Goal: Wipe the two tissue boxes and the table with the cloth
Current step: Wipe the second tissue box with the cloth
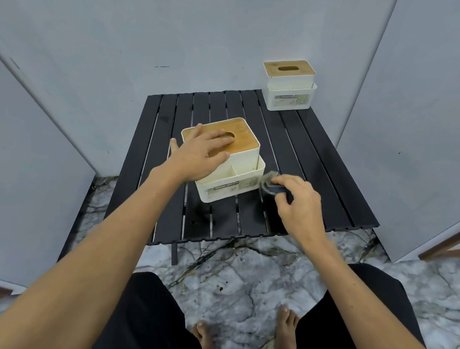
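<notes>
I see left hand flat on near tissue box mid-counter | right hand grasping cloth against its side | far tissue box back-right corner | walls close around

Left hand covers part of the near box's wooden lid and part of its slot. Cloth blurred and mostly hidden under the right hand; its colour appears grey and dark blue. Label text on the far box too small to read. Table legs hidden beneath the top, save one stub at the near edge. Both forearms cut off by the lower frame edge.
</notes>
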The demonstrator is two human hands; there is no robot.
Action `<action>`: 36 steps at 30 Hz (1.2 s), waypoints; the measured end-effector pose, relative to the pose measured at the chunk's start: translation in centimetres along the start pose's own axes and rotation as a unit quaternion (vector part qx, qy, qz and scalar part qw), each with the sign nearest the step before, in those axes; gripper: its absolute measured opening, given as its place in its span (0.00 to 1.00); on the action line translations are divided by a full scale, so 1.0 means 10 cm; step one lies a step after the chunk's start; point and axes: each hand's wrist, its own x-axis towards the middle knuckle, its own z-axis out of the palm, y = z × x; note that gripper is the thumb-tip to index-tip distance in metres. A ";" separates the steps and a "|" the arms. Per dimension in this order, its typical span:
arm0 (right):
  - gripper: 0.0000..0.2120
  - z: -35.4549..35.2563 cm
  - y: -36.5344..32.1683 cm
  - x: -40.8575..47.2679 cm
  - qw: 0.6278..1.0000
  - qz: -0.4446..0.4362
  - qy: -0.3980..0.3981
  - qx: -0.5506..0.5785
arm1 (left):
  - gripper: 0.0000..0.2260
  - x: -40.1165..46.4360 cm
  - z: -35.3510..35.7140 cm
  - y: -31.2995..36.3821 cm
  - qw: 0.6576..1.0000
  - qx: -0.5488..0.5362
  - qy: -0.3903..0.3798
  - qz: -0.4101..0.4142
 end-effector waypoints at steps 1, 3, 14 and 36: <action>0.15 0.01 0.01 -0.05 1.000 0.001 -0.010 -0.012 | 0.19 0.01 0.01 -0.01 1.000 -0.012 -0.003 -0.001; 0.14 0.07 -0.01 -0.11 0.998 -0.026 -0.042 -0.027 | 0.20 0.02 0.02 -0.02 0.999 -0.050 -0.005 0.006; 0.13 0.31 -0.20 -0.21 0.960 -0.182 -0.158 -0.142 | 0.21 0.09 0.00 0.04 0.995 -0.091 0.037 0.014; 0.21 0.13 0.09 -0.20 0.970 -0.078 -0.207 -0.100 | 0.45 0.52 0.09 0.72 0.974 0.054 0.012 -0.219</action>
